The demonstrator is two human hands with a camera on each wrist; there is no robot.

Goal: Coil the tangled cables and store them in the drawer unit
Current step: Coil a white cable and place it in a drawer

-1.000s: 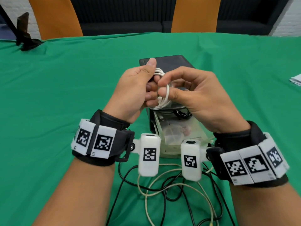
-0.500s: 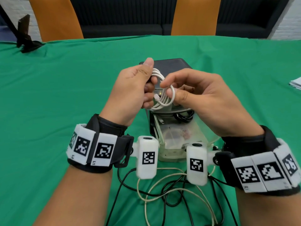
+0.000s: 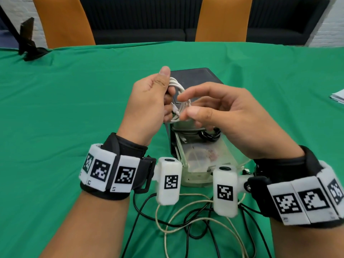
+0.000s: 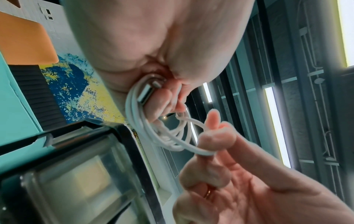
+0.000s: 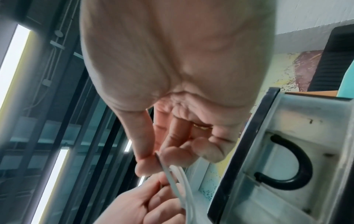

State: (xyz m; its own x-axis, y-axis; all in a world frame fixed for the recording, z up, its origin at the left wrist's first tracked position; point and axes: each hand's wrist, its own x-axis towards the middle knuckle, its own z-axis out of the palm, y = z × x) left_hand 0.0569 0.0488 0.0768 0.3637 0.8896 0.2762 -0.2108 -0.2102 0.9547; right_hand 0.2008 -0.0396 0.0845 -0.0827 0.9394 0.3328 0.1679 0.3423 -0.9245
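My left hand (image 3: 167,94) holds a coiled white cable (image 3: 177,101) in its curled fingers above the drawer unit (image 3: 195,77). In the left wrist view the coil (image 4: 168,136) hangs from that fist, with a metal plug (image 4: 145,94) tucked against the fingers. My right hand (image 3: 186,108) is beside the coil and pinches one outer loop (image 5: 168,168) between thumb and a curled finger. Below the hands, the clear drawer (image 3: 221,155) is pulled out, with a coiled black cable (image 3: 210,135) at its back.
Several tangled black and cream cables (image 3: 186,218) lie on the green tablecloth (image 3: 74,108) between my forearms. The drawer's black handle (image 5: 296,163) faces me. A black stand (image 3: 28,45) is far left, papers (image 3: 337,96) far right, and orange chairs (image 3: 63,21) behind the table.
My right hand has loosened from a full grip around the coil to a light pinch with the index finger lifted. The coil's loops have spread wider. Both hands stay above the drawer unit.
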